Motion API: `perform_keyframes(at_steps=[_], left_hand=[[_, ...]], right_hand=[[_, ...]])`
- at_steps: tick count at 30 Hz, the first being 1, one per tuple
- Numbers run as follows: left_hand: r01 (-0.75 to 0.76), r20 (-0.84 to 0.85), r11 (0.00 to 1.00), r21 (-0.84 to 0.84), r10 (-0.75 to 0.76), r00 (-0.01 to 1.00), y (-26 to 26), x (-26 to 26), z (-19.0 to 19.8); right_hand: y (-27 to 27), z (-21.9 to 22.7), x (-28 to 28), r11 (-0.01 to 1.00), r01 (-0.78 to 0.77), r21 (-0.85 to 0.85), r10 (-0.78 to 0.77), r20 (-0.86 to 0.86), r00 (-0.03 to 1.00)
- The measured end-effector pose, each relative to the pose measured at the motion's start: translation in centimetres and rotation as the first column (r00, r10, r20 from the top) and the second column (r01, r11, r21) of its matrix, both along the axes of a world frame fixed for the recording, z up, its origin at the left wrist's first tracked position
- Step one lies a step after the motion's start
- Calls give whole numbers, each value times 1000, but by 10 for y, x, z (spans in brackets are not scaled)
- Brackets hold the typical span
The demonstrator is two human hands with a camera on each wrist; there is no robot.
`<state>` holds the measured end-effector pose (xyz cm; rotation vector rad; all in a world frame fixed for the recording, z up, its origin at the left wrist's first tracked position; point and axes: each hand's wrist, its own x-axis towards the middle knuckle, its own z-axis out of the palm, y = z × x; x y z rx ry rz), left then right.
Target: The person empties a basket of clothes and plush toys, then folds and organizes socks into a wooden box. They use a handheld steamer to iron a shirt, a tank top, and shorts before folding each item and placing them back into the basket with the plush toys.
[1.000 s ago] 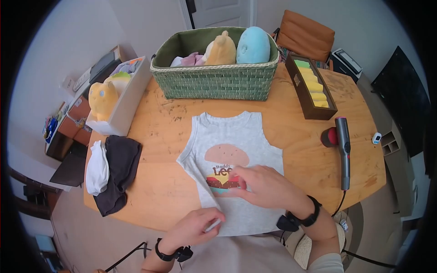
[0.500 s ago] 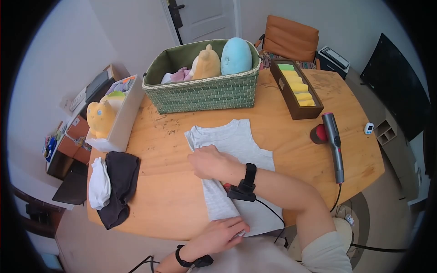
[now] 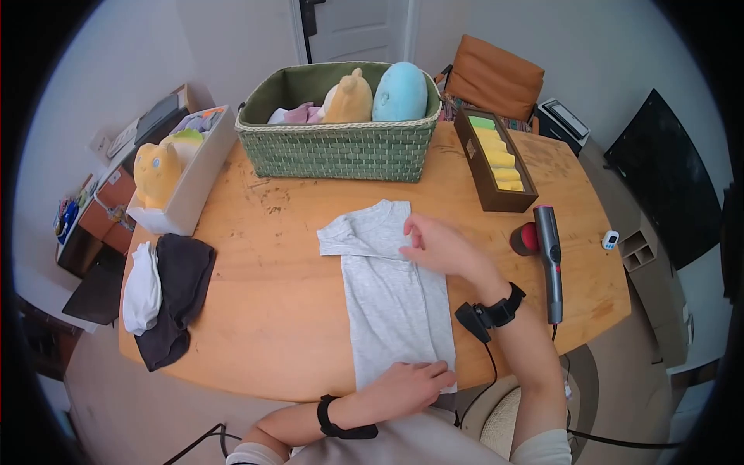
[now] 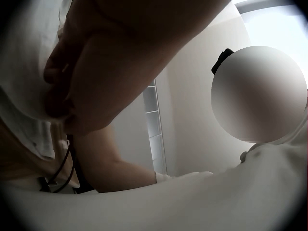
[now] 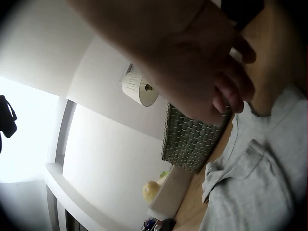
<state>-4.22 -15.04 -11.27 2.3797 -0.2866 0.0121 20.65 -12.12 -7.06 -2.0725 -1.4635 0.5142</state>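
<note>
A light grey sleeveless shirt (image 3: 387, 310) lies on the table, its left side folded over toward the right, hiding the print. At the bottom hem, the left hand (image 3: 403, 390) grips the cloth with curled fingers; the left wrist view shows this hand (image 4: 72, 86) dark against the cloth (image 4: 29, 72). Beside the shirt's upper right edge is the right hand (image 3: 446, 248), fingers loosely bent. In the right wrist view nothing shows in the right hand (image 5: 197, 72), which hovers by the shirt (image 5: 255, 178).
A green woven basket (image 3: 333, 153) with plush toys stands at the back. Left are a white box (image 3: 198, 182) and dark and white clothes (image 3: 182, 287). To the right lie a brown box (image 3: 492, 174) of yellow and green rolls, a red-topped round object (image 3: 527, 239) and a corded grey appliance (image 3: 549, 267).
The right hand has carried the shirt's left shoulder over to the right and let go. The left hand has moved right with the hem. The burger print is now covered.
</note>
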Motion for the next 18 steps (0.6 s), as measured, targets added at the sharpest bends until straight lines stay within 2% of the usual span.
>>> perform_keyframes(at_steps=[1, 2, 4, 5, 7, 8, 11, 13, 14, 16, 17, 18], left_hand=[[-5, 10, 999, 48, 4, 1000, -1, 1, -3], [-7, -4, 999, 53, 7, 1000, -4, 1, -5], [-45, -17, 990, 131, 48, 999, -7, 0, -7], [-38, -31, 989, 143, 43, 999, -8, -3, -7], [-65, -63, 988, 140, 74, 995, -7, -8, -3], [-60, -74, 986, 155, 72, 995, -6, -10, -2], [-69, -35, 993, 100, 72, 997, -10, -15, 3], [-46, -16, 995, 84, 47, 999, -11, -14, 8], [-47, -12, 996, 72, 48, 999, -12, -12, 7], [-17, -10, 998, 64, 18, 1000, -17, -6, 2], [-3, 3, 999, 49, 3, 1000, -20, -3, 0], [-12, 34, 997, 72, 10, 999, -21, -1, -2]], right_hand=[[4, -2, -10, 991, -131, 28, 127, 100, 987], [10, -7, -20, 990, -133, 35, 130, 87, 988], [27, -17, -41, 949, -313, 37, 276, 386, 880], [36, -20, -51, 950, -308, 53, 266, 377, 887], [53, -26, -65, 960, -280, 14, 213, 613, 761], [62, -30, -63, 961, -276, 31, 201, 606, 769], [86, -31, -52, 956, -286, -63, 262, 619, 740], [83, -20, -37, 997, -58, -60, 76, 375, 924], [82, -18, -21, 996, -58, -72, 81, 379, 922], [72, -18, 10, 985, 165, 42, -169, 148, 974], [64, -24, 18, 983, 179, 29, -182, 163, 970], [57, -30, 27, 963, 256, 84, -269, 236, 934]])
